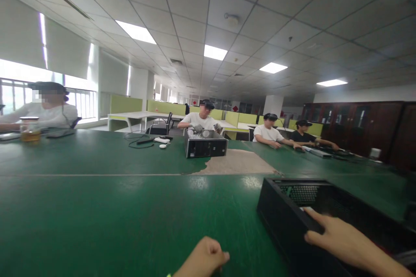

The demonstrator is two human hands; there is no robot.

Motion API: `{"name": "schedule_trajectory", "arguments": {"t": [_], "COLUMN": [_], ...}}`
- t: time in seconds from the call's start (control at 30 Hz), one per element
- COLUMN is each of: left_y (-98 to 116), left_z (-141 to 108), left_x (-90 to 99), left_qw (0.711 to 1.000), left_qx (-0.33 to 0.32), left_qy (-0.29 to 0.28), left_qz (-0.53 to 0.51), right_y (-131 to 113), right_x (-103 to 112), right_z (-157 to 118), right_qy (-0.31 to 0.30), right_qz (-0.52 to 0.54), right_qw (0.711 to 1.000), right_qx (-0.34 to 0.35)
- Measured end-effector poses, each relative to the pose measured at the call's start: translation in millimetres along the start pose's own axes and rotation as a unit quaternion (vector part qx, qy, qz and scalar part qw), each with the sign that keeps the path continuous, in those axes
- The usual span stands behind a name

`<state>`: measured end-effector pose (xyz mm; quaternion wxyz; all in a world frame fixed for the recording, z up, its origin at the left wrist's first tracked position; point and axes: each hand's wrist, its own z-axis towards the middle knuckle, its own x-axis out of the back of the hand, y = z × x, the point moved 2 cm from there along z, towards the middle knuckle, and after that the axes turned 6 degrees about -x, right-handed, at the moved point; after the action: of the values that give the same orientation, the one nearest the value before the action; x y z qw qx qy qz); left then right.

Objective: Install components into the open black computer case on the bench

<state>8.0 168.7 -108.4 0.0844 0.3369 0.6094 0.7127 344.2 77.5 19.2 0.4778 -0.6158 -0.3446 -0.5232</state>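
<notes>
The right hand (pixel 338 236) lies with fingers extended on the near top edge of a black computer case (pixel 312 212), gripping nothing. The left hand (pixel 204 259), curled into a fist, rests on the green tabletop (pixel 113 216), apart from the case on its left.

Jar (pixel 30 130), mouse (pixel 163 146), 4 co-workers (pixel 201 121)

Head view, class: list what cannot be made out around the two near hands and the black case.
- Black computer case: its right end runs off the frame edge; the interior is too dark to read.
- Left hand: a closed fist cut by the bottom edge; anything inside is hidden.
- Right hand: rests on the case rim; the palm side is hidden.
</notes>
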Motion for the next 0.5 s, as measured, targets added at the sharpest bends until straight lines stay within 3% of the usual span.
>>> {"name": "schedule_trajectory", "arguments": {"t": [0.13,0.2,0.27,0.3,0.33,0.4,0.43,0.5], "left_y": [99.7,153.3,190.8,200.9,205.4,201.3,194.4,176.0], "left_z": [17.3,28.8,39.0,42.1,43.4,41.7,40.0,38.4], "left_x": [52.8,65.9,66.2,63.2,59.3,52.1,50.1,50.2], "left_qw": [0.973,0.943,0.915,0.903,0.889,0.85,0.829,0.803], "left_qx": [-0.133,-0.198,-0.226,-0.21,-0.19,-0.16,-0.148,-0.112], "left_qy": [0.154,0.206,0.233,0.242,0.247,0.242,0.232,0.192], "left_qz": [0.105,0.169,0.238,0.286,0.335,0.44,0.486,0.553], "right_y": [-87.3,-127.8,-158.9,-169.5,-176.2,-177.5,-171.7,-148.6], "right_x": [4.1,5.3,4.2,3.4,2.8,2.7,2.8,3.1], "right_z": [-75.4,-81.0,-63.3,-48.7,-33.3,-10.2,-6.2,-16.3], "right_qy": [-0.084,-0.217,-0.317,-0.314,-0.277,-0.175,-0.154,-0.192], "right_qz": [0.068,0.188,0.269,0.264,0.227,0.096,0.037,-0.028], "right_qw": [0.988,0.945,0.888,0.883,0.897,0.925,0.925,0.915], "right_qx": [0.107,0.159,0.199,0.226,0.259,0.323,0.345,0.353]}}
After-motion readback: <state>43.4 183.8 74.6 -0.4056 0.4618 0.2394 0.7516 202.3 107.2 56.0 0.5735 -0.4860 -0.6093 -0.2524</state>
